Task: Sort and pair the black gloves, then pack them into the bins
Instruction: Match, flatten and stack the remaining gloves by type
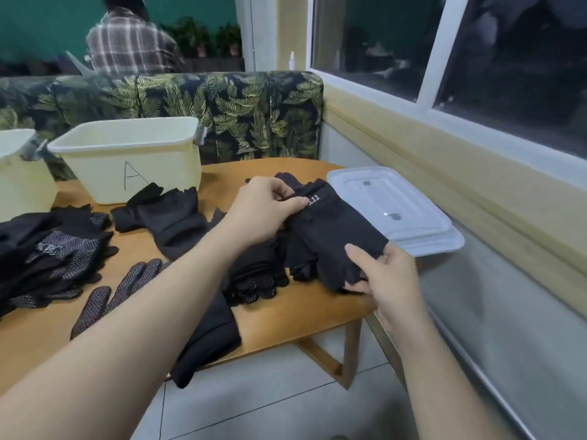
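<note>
1. A person's left hand [266,211] pinches the cuff of a black glove [330,236] at the table's right end; the right hand [386,274] grips its finger end.
2. Pairing appears underway; next, a matching glove, then bin A [130,160] at far left.

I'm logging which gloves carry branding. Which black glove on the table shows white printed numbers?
The black glove held between the left hand and right hand, beside the clear lid. The others show dots or plain fabric.
</note>
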The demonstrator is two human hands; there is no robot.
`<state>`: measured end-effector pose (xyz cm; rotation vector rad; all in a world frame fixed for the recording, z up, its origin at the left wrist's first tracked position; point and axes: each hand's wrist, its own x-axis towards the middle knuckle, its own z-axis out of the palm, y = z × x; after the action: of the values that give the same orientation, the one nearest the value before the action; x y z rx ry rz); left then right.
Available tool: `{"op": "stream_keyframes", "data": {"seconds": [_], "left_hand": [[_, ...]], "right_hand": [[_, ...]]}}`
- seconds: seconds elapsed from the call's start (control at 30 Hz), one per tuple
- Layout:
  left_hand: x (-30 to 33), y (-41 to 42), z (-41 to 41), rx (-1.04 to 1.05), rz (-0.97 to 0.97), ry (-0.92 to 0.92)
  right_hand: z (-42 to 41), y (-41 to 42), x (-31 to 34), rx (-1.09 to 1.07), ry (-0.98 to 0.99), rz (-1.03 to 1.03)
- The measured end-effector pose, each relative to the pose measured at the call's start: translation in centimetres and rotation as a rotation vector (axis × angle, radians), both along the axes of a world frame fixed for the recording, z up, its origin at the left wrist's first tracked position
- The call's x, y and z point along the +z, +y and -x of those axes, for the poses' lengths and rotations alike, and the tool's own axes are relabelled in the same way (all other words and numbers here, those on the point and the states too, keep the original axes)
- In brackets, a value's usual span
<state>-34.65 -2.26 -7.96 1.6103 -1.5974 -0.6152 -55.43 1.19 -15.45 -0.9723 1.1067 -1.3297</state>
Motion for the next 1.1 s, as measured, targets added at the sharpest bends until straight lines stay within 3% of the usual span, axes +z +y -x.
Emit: {"op": "stream_keyframes", "data": {"seconds": [0.43,0.6,1.1], "left_hand": [[-0.5,-2.9,1.9,-0.035,-0.115,0.019],[-2.2,-3.2,1.4,0.031,-0.074,0.001],[-3.4,-2.3,0.9,0.102,0.094,-0.138]], "right_hand": [[2.6,-1.4,-0.8,-0.095,0.117,0.05],[2.8,-1.8,-1.4,-0.07,0.248,0.038],[2.4,-2.4,-1.6,-0.189,0.23,0.097]]}}
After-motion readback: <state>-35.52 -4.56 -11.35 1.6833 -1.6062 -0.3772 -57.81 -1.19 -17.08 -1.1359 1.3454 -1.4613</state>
